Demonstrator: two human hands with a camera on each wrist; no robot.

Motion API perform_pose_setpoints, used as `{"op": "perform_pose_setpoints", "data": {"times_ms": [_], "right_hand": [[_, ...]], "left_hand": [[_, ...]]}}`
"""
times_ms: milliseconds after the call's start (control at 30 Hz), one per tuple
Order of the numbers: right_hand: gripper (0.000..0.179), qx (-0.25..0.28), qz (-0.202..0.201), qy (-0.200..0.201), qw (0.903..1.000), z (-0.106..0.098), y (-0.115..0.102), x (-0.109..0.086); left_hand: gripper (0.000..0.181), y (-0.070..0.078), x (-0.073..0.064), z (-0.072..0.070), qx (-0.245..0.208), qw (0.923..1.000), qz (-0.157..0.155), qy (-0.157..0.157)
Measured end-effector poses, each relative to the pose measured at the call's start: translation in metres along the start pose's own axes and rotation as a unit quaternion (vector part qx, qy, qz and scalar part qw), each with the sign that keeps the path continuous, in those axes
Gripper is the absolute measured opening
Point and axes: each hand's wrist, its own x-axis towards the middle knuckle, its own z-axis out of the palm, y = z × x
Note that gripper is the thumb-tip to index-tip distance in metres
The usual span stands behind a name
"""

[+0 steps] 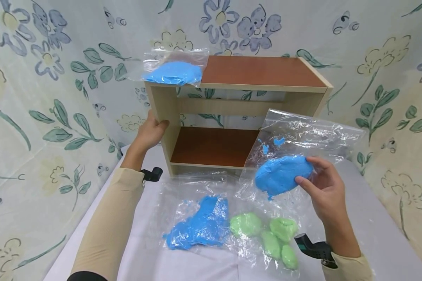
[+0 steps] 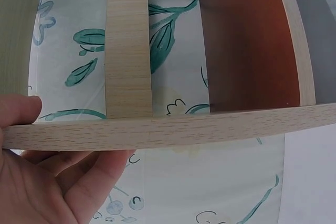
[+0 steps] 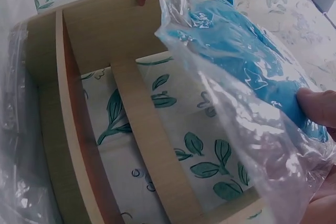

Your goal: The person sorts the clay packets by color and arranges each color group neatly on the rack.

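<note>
My left hand (image 1: 149, 130) grips the left side panel of a small wooden shelf (image 1: 164, 128); the left wrist view shows the thumb on the inner side and the fingers (image 2: 100, 174) behind the panel's edge. In my right hand (image 1: 327, 191) is a clear plastic bag of blue clay (image 1: 283, 173), pinched between thumb and fingers in front of the shelf's right part. Another bag of blue clay (image 1: 176, 73) lies on the left end of the shelf's top. On the table below are a bag with blue clay (image 1: 200, 224) and one with several green clay lumps (image 1: 272, 238).
The shelf has a brown top board (image 1: 260, 72) and a brown lower board (image 1: 214, 146), with an open back crossed by a wooden rail (image 1: 228, 106). A white cloth covers the table (image 1: 140, 242). Flower-patterned fabric (image 1: 63, 156) hangs behind and at both sides.
</note>
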Motion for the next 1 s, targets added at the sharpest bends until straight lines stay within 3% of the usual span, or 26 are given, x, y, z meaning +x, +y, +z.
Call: {"op": "perform_pose_setpoints", "data": {"times_ms": [300, 567, 767, 1000], "right_hand": [[0.052, 0.019, -0.035, 0.007, 0.9992, 0.031, -0.009, 0.028], [0.049, -0.029, -0.040, -0.012, 0.9987, 0.050, -0.026, 0.062], [0.048, -0.040, -0.039, -0.042, 0.9975, 0.065, -0.031, 0.089], [0.050, -0.073, -0.009, -0.028, 0.9969, 0.088, -0.044, 0.122]], "left_hand": [[0.062, -0.001, -0.001, 0.000, -0.001, 1.0000, -0.006, 0.001], [0.065, -0.002, 0.000, 0.000, -0.007, 1.0000, -0.007, -0.002], [0.064, -0.002, -0.001, -0.002, -0.009, 1.0000, -0.003, 0.002], [0.065, -0.003, -0.003, -0.001, -0.015, 0.9999, -0.002, -0.002]]}}
